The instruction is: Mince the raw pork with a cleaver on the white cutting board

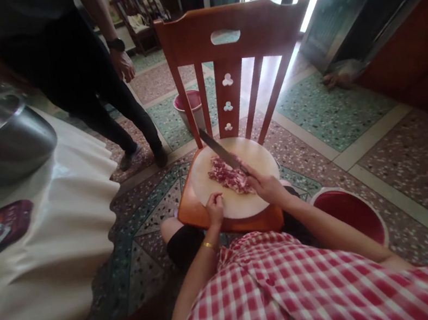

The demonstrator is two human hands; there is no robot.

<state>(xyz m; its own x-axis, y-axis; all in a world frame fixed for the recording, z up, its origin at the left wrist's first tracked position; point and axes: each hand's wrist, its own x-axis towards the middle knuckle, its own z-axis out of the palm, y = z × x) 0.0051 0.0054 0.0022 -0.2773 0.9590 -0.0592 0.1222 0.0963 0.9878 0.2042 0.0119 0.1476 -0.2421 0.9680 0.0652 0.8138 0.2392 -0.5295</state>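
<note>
Table (79, 170) on the left, cloth hanging over its edge. Co-worker (67, 59) stands far left, arms down, well apart from the board. Chair (187, 32) in the middle, back to the far side, so the seat faces the wearer and seems to serve as a low stand. Pot (33, 131) sits on the table, off to the left, leaving the seat to the board (243, 207), which lies flat there, covering most of it, presumably to give a firm surface within easy reach. Bucket (350, 216) on the floor, near right, beside the chair; bin (197, 116) far, behind the chair back. Knife (217, 149) slants over the board, tip far left, handle near right, which suits the right hand (269, 189): its fingers are clamped on the handle. Can't tell if the blade touches the meat (229, 178), which is heaped mid-board, probably to stay together under the edge. Left hand (215, 208) at the board's near-left rim, fingers curled together, apart from blade and meat, perhaps steadying the board; contents, if any, can't be told.
</note>
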